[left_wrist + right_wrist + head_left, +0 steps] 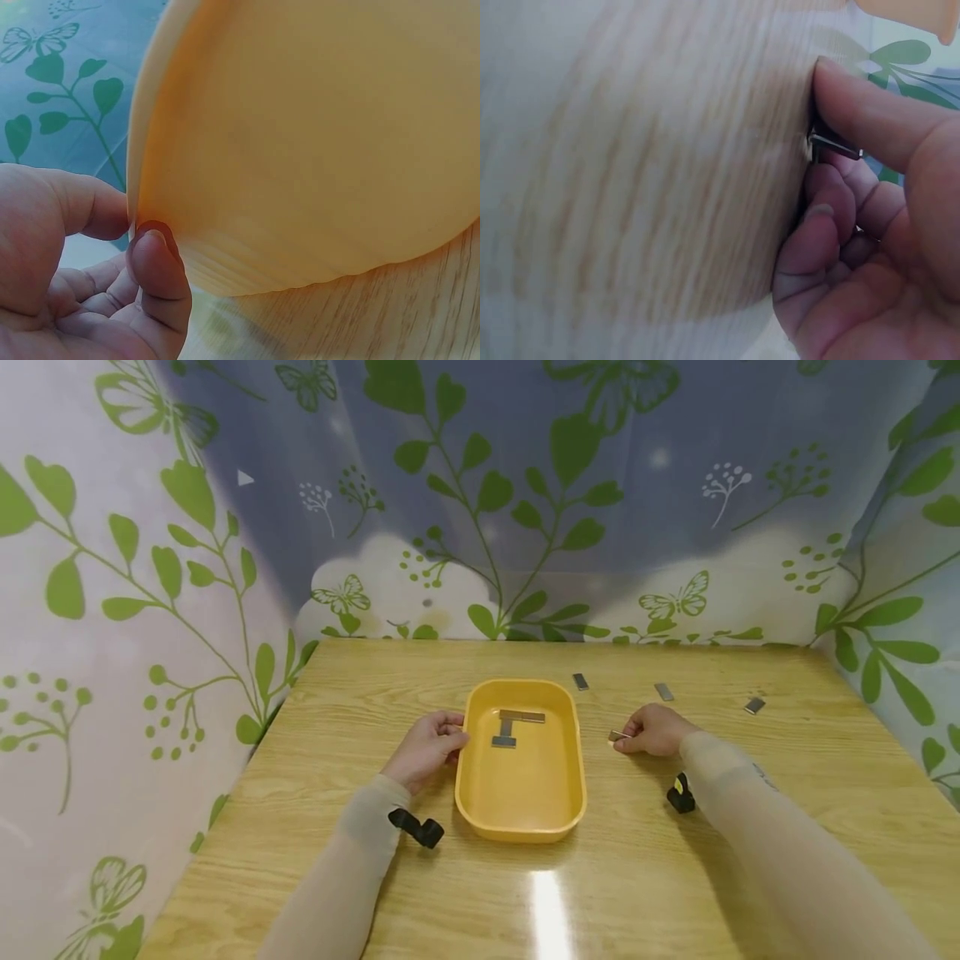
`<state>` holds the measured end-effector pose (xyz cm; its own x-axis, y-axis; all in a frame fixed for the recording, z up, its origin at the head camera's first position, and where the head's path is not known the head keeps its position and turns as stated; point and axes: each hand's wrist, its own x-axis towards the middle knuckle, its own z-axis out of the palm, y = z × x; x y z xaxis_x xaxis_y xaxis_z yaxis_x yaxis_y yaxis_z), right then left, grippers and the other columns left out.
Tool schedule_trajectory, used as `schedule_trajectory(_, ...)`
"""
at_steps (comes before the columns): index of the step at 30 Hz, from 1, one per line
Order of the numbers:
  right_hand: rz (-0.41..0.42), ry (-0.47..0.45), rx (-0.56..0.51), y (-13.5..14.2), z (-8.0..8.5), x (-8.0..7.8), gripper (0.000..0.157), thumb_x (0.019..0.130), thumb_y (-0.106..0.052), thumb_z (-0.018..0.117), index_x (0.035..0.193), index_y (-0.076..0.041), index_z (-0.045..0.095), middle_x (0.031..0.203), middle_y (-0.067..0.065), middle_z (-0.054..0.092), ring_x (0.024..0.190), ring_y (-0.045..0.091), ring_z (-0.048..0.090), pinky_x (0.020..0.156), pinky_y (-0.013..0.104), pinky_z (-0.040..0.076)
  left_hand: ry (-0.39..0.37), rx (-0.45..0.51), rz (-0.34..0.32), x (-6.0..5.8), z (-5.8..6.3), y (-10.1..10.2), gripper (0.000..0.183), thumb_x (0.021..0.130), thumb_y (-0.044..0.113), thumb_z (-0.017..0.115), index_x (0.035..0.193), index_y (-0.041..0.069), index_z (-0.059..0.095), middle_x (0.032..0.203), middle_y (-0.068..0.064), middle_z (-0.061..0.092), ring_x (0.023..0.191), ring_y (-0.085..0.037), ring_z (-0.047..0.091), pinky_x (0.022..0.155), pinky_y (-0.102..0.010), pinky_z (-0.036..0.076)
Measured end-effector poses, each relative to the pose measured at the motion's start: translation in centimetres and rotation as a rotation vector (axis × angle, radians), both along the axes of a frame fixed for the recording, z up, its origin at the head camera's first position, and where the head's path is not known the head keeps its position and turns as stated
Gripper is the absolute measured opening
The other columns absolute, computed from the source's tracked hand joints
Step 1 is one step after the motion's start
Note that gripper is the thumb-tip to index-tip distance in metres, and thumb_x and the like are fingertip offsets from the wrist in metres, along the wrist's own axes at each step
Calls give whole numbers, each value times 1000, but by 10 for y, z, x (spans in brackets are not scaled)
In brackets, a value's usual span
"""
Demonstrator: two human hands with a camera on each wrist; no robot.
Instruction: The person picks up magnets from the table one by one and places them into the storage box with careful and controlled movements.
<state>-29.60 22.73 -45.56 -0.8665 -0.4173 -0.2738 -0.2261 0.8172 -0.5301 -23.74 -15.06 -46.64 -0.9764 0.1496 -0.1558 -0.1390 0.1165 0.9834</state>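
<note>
A thin metal bar (617, 737), likely light, stiff and slick, is pinched between the thumb and fingers of your right hand (654, 731), over the tabletop (637, 860) between the yellow tray (521, 789) and the right edge. Its long edges probably offer your surest hold. Your left hand's (427, 747) fingers grasp the tray's left rim, apparently smooth, lightweight plastic. Similar bars (504, 742) lie inside; three others (664, 692) lie toward the tabletop's far edge.
</note>
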Motion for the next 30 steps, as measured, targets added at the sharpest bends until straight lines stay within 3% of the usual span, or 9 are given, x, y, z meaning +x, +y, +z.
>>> schedule_trajectory(13, 51, 14, 80, -6, 11, 8, 23, 93, -25, 65, 79, -8, 55, 73, 1, 49, 67, 16, 44, 65, 32, 36, 14, 12, 1, 0, -2, 1, 35, 91, 2, 59, 125, -4, 54, 94, -12, 58, 75, -18, 56, 64, -29, 50)
schedule_trajectory(22, 91, 18, 135, -11, 23, 16, 18, 98, -22, 56, 89, -6, 55, 78, 4, 55, 67, 15, 49, 63, 31, 40, 10, 18, 12, -1, -3, 1, 34, 92, 2, 59, 125, -5, 53, 93, -11, 57, 74, -17, 55, 64, -29, 48)
schedule_trajectory(30, 113, 146, 192, -6, 12, 23, 18, 96, -15, 57, 111, -5, 59, 112, 18, 62, 100, 32, 60, 82, 48, 48, 18, 9, 10, 0, 0, 2, 35, 91, 2, 59, 124, -6, 52, 89, -8, 55, 72, -16, 54, 63, -29, 48)
